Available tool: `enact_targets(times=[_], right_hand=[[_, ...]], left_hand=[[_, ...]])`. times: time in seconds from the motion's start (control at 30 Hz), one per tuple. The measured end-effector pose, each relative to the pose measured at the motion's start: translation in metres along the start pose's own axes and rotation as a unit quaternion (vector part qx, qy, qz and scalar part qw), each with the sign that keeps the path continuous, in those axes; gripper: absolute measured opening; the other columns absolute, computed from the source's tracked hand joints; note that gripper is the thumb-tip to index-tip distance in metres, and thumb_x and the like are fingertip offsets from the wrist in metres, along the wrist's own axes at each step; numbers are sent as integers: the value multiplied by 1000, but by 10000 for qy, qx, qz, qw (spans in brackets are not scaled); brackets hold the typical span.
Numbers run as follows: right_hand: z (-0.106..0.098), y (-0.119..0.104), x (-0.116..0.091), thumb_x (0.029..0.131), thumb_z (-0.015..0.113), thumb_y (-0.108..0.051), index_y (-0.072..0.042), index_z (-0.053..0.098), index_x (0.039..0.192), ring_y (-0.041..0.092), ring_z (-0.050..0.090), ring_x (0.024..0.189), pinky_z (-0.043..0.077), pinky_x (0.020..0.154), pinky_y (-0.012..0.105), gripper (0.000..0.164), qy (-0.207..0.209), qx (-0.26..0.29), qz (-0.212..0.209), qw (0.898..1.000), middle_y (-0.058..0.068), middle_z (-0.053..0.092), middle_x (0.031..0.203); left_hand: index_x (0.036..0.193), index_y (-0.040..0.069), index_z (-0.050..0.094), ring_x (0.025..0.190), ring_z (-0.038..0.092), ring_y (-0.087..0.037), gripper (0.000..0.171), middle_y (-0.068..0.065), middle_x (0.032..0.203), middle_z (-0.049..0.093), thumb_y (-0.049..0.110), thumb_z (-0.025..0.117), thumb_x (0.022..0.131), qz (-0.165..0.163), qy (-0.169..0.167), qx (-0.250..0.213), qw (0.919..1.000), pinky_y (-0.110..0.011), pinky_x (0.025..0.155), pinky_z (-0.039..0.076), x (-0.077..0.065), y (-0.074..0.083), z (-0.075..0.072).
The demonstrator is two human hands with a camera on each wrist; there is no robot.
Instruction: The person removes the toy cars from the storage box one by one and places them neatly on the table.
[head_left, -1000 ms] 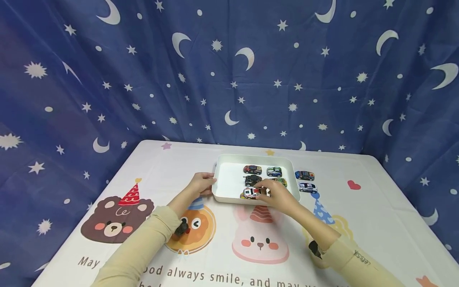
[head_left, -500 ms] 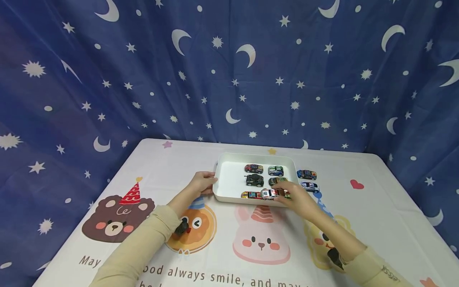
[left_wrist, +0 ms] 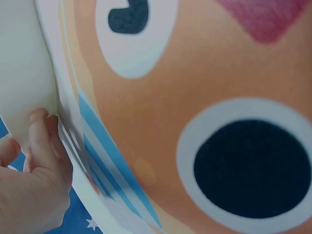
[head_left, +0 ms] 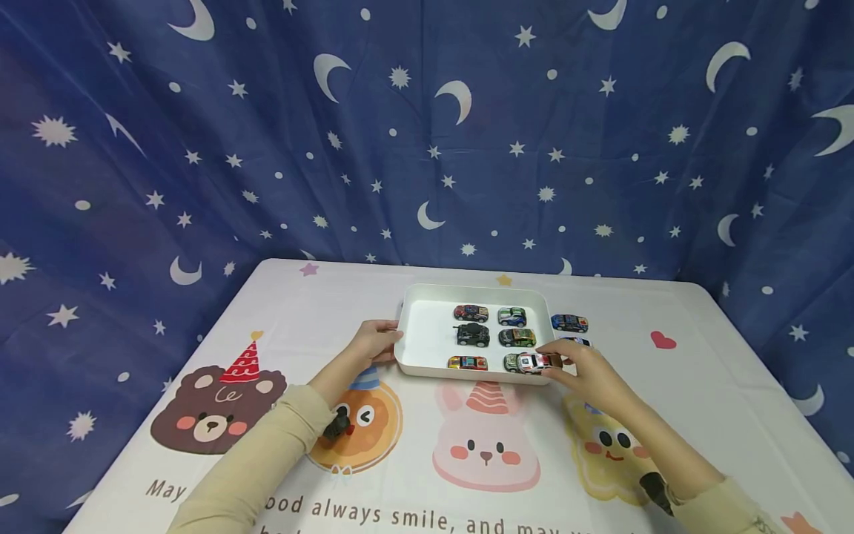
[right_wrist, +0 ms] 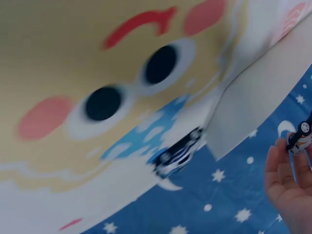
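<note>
In the head view my left hand [head_left: 375,343] grips the left rim of a white tray [head_left: 425,326]; the left wrist view shows fingers and thumb on the tray wall [left_wrist: 24,68]. My right hand [head_left: 590,372] pinches a white-and-red toy car [head_left: 534,362] over the tray's front right corner. That car partly covers a green toy car [head_left: 510,363]. In the tray also sit a dark red car [head_left: 471,313], a green-and-white car [head_left: 511,317], a black toy vehicle [head_left: 472,334], a green-orange car [head_left: 517,337] and a yellow-red car [head_left: 467,363].
Right of the tray, on the printed tablecloth [head_left: 373,489], stand a blue toy car [head_left: 570,322] and a white-and-blue one [right_wrist: 178,156], partly hidden by my right hand in the head view. A blue starry curtain [head_left: 427,148] hangs behind the table.
My right hand has moved right along the tray's front side with the white-and-red car, uncovering the yellow-red car. The left hand keeps its place on the rim.
</note>
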State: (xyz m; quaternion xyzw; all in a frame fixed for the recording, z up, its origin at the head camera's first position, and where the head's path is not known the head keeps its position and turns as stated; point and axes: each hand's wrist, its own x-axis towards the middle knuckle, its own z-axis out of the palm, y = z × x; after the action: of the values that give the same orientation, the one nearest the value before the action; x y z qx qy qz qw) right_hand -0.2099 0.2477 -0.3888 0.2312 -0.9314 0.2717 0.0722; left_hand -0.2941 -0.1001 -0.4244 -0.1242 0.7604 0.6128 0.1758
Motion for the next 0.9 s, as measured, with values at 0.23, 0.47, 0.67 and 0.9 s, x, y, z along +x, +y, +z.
enact_targets(times=[0.23,0.47,0.67,0.9], right_hand=[[-14,19,-16,78,73,-3,0,65,110,21,59,85,57,78,45,33,-35,-254,246,9994,12,67,101],[-20,35,-26,78,74,-4,1,65,108,16,53,79,56,74,45,32,32,-428,370,9984,8,66,93],[-19,48,-28,78,73,-4,4,65,106,16,51,77,55,72,44,30,30,-472,569,9973,6,63,86],[-17,64,-25,81,70,-5,5,64,108,15,52,78,56,72,42,29,-76,-292,805,9963,6,62,84]], left_hand=[[135,2,48,79,63,-12,42,-19,124,57,10,55,95,14,54,71,10000,-25,71,60,-2,-1,2],[135,2,47,74,62,-9,42,-16,121,58,10,55,95,57,108,148,9998,-24,68,59,-1,-1,2],[135,2,48,70,60,-8,41,-13,116,59,9,55,95,81,147,207,9996,-18,61,57,-1,-1,2],[134,1,48,68,60,-8,41,-15,116,59,8,55,94,149,171,222,9995,-19,61,57,-2,0,4]])
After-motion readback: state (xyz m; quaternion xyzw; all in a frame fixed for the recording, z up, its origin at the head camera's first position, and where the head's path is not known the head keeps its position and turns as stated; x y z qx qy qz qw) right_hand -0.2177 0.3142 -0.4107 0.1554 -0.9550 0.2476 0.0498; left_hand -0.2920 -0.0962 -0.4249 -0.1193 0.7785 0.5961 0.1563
